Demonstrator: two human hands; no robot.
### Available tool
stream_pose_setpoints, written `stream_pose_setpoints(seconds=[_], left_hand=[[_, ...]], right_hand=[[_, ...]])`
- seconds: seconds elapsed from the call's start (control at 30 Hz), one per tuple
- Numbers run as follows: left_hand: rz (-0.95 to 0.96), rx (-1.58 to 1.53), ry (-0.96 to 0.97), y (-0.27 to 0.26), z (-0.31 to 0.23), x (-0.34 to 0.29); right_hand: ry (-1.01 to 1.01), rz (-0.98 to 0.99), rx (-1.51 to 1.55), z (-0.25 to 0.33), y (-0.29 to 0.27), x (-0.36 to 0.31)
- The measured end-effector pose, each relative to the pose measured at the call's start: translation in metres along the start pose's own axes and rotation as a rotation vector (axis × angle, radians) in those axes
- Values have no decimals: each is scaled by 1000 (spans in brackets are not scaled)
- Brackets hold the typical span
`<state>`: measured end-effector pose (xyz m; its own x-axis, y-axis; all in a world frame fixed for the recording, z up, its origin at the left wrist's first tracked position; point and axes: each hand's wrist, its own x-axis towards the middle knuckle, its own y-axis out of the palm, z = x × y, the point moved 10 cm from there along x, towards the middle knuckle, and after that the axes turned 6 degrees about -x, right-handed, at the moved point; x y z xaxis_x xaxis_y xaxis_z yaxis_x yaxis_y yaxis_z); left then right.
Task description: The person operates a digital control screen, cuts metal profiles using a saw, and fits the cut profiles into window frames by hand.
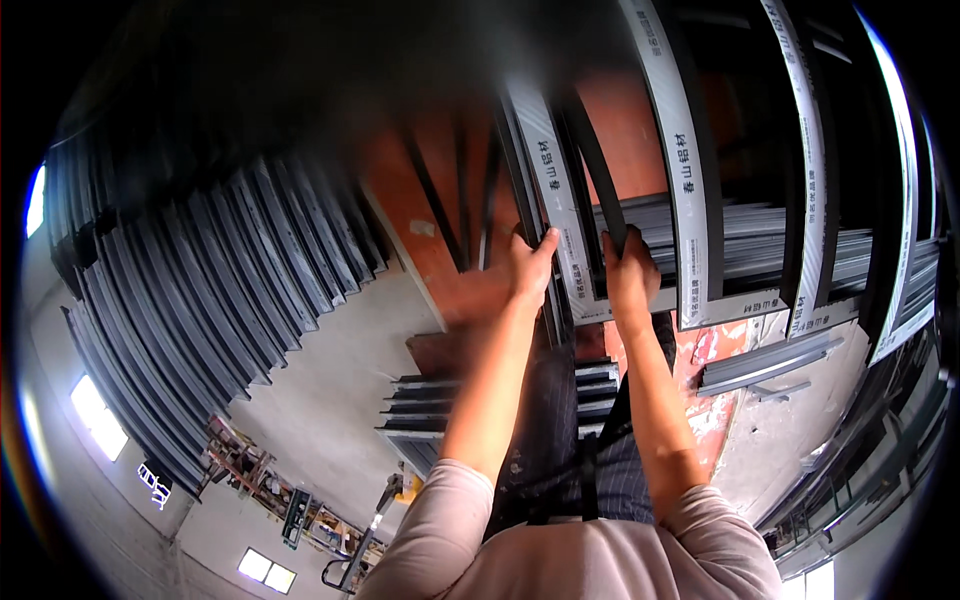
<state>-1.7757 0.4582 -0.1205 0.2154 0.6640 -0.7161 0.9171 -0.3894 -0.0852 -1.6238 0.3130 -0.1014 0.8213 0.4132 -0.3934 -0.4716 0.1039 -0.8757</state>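
My left hand and right hand both clasp an upright dark metal frame, film-wrapped, among leaning frames to my right. It is probably stiff, long and top-heavy; I grip low on its rails.

Concrete floor under stacked profiles

Both hands grip a dark frame profile standing upright. Close right of it, more wrapped frames stand side by side with only narrow slots between. Left of it, an open gap shows the orange wall. Farther left, a leaning row of grey profiles blocks passage. Below it, stacked profiles crowd the floor.
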Motion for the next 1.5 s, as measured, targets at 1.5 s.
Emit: stream_pose_setpoints(seconds=[1.5], left_hand=[[404, 1256, -88, -129, -35, -134]], right_hand=[[32, -37, 292, -9, -21, 18]])
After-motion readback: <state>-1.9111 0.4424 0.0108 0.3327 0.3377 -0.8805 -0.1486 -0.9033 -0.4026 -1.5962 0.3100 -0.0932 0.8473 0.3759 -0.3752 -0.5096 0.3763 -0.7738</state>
